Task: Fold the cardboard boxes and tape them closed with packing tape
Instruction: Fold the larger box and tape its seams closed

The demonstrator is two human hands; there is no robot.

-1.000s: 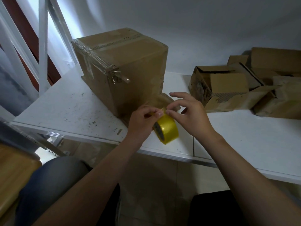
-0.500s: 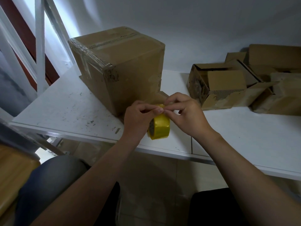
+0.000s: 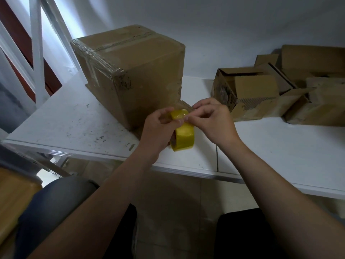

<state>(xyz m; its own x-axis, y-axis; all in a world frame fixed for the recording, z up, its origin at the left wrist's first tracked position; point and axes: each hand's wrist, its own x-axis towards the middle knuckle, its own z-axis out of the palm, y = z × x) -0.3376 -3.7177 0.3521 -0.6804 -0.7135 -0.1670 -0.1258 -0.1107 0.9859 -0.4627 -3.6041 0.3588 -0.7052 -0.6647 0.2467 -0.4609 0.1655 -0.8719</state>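
A yellow roll of packing tape [image 3: 183, 134] is held just above the white table [image 3: 280, 146], near its front edge. My left hand [image 3: 158, 130] grips the roll from the left side. My right hand [image 3: 212, 119] pinches at the top of the roll with thumb and forefinger, where a short strip of tape lifts off. Behind the hands stands a large closed cardboard box [image 3: 134, 71] with clear tape over its top seam and left corner. A loose flap shows at its base, partly hidden by my hands.
A pile of smaller cardboard boxes [image 3: 261, 92], some open and crumpled, lies at the back right against the wall. A white metal frame [image 3: 35, 53] rises at the left. My knees are under the table's front edge.
The tape roll has turned in my left hand and risen slightly. My right fingers have curled in and now pinch the tape at the roll's top. The big box has not moved.
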